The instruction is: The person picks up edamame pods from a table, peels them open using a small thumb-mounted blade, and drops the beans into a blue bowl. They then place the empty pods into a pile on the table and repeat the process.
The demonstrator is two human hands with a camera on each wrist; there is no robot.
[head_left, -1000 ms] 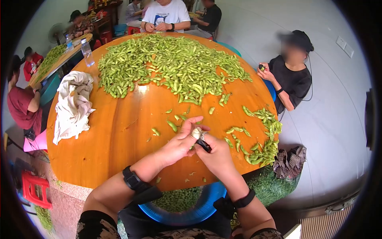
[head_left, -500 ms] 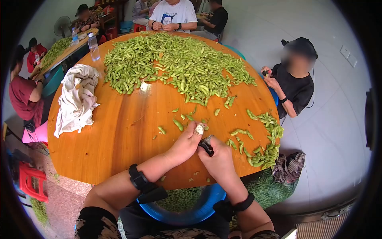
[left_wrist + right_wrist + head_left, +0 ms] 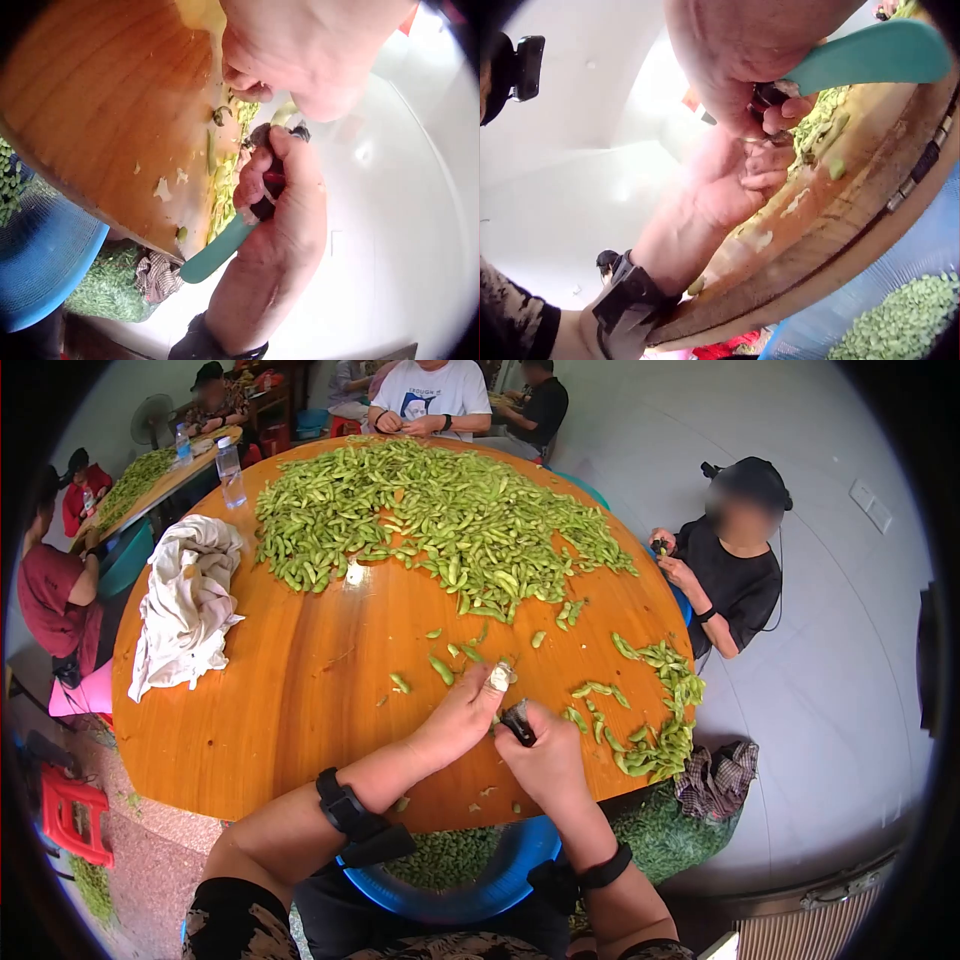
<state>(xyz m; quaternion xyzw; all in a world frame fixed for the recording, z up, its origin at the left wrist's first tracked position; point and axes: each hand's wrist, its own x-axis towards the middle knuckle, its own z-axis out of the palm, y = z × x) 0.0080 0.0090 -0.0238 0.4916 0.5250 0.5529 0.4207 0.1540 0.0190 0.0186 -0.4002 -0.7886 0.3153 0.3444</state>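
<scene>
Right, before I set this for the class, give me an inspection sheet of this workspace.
Surface: wooden table, scattered with scraps and loose pods
Job's things: large pod heap; smaller pod pile at the right edge; blue basin with shelled beans
Clutter: pale cloth and water bottle, left
Hands: right hand grips a dark tool with a teal end; left hand close by, its hold unclear
Cables: thin cable beside the black-capped person at right
Surroundings: other people; another table; red stool, left
</scene>
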